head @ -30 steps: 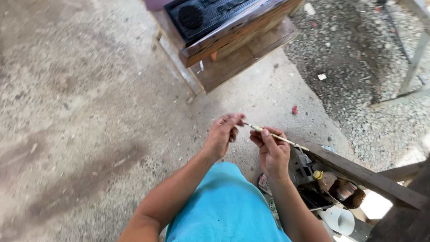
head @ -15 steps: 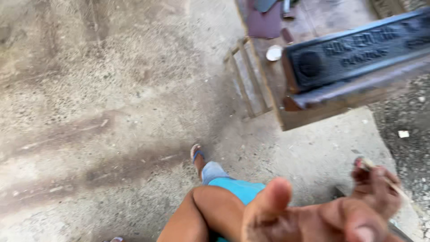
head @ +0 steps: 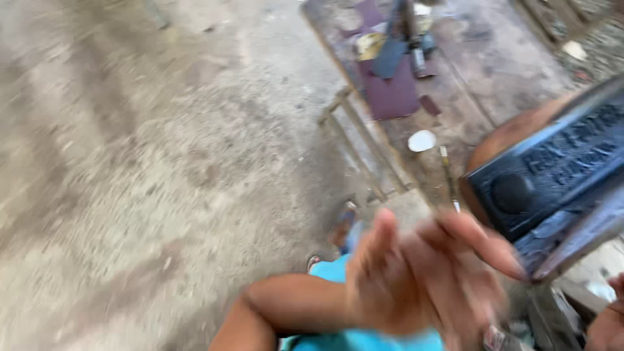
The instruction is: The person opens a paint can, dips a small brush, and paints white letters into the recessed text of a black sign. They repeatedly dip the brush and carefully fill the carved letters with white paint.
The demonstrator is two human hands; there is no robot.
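The concrete floor (head: 149, 175) fills the left and middle of the view, grey, rough and streaked by blur. At the upper right stands a worn wooden counter (head: 494, 52) with a slatted side along its left edge. A dark purple sheet (head: 390, 94) lies near the counter's far left corner, with a blue-grey piece (head: 389, 57) and some small tools, too blurred to name, lying over its far end. Nearer, by the counter's left edge, sits a small white round lid (head: 422, 140), and just beside it a thin stick-like tool (head: 447, 174) points toward the near edge.

A black box-shaped radio (head: 552, 172) with a round speaker rests on the counter's near right part, tilted across the frame.

The left hand (head: 422, 286) is raised in front of the camera, close to the radio's near end, fingers spread and palm open, holding nothing that can be seen; it is heavily blurred. Its forearm bends across a turquoise garment (head: 364, 338) at the bottom edge. The right hand (head: 608, 325) shows only as a sliver at the bottom right corner, and whether it is open or pinching something cannot be told. A sandalled foot (head: 341, 227) rests on the floor just beyond the left hand.
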